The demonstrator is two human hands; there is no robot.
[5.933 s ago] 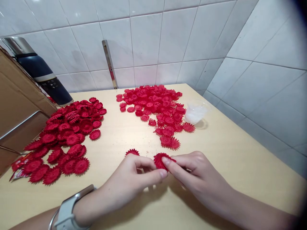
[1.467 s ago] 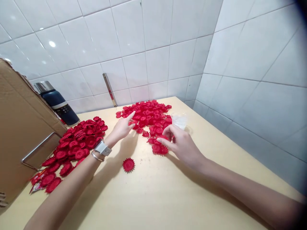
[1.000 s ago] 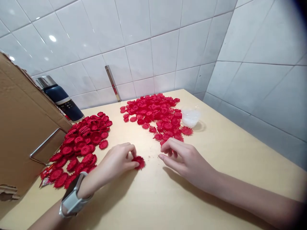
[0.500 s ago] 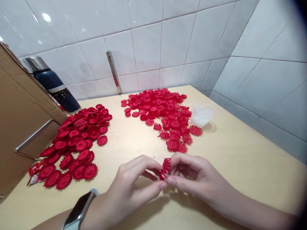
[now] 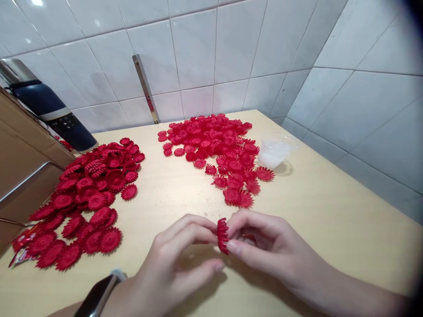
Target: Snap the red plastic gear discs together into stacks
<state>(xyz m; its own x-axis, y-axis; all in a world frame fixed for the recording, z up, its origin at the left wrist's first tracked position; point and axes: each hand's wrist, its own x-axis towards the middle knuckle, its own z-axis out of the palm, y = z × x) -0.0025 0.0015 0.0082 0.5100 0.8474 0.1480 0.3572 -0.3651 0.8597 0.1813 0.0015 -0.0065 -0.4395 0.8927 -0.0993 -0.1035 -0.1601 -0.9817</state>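
Note:
Between thumb and fingers, my right hand point(image 5: 267, 242) pinches a small red fringed flower-like disc point(image 5: 222, 236), turned on edge just above the table. My left hand point(image 5: 185, 253) is at the disc's left side, its fingertips against or very near the edge. Its thumb stands apart below, so the hand is open. Similar red discs form a loose pile point(image 5: 205, 141) toward the back of the table and another pile point(image 5: 99, 176) on the left. The right hand's curled rear fingers are partly hidden.
A cardboard box point(image 5: 29, 145) borders the left side, with a dark blue bottle point(image 5: 56, 105) behind it. A clear plastic cup point(image 5: 272, 152) with whitish contents stands right of the back pile. A metal strip point(image 5: 144, 88) leans at the tiled wall point(image 5: 238, 39).
My left thumb has come away from the disc and dropped lower. The disc has turned more upright in my right hand. The view has shifted slightly right and down.

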